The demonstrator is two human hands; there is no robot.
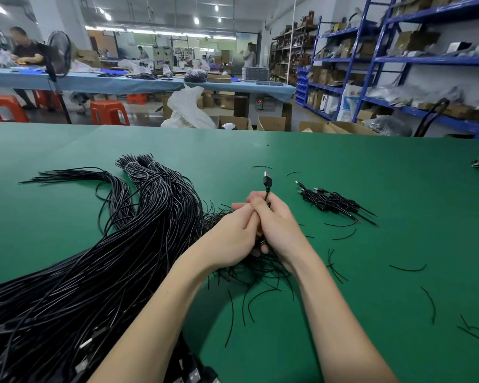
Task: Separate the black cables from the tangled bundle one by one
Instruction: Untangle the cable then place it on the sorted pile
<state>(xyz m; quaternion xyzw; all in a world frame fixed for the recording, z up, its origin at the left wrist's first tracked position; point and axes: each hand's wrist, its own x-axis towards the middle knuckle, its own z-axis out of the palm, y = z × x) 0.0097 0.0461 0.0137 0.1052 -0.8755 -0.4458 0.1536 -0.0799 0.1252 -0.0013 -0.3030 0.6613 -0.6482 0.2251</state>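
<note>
Here, the right hand (274, 222) grips one thin black cable with a plug end (267, 181) sticking up above the green table (343, 167). The left hand (233, 233) pinches it too, beside the big tangled black cable bundle (94, 258).

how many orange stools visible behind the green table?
3 at least. One orange stool at far left, one beside the fan stand, one smaller further back under the blue table. Another reddish shape near the seated person's legs may be a fourth; partly hidden.
</note>
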